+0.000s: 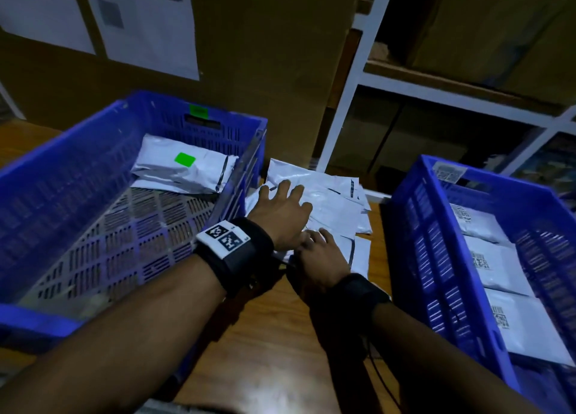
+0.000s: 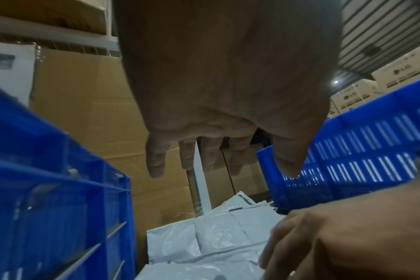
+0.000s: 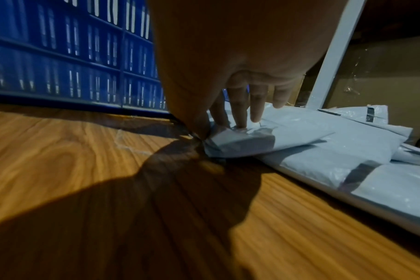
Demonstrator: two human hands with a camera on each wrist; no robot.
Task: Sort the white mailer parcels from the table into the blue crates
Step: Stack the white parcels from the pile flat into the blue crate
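A corner of the top mailer (image 3: 264,136) is pinched by the right hand (image 1: 322,253) on the pile mid-table, between the crates (image 1: 93,195); the left hand (image 1: 282,209) hovers, fingers spread, empty. Neighbouring parcels could be dragged along by so shallow a pinch.

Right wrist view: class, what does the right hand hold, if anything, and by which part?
The right hand pinches a white mailer parcel at its near corner, thumb against fingers. The left hand holds nothing.

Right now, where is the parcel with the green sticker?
In the head view, the parcel with the green sticker lies inside the left blue crate, toward its far right corner, left of the parcel pile on the table.
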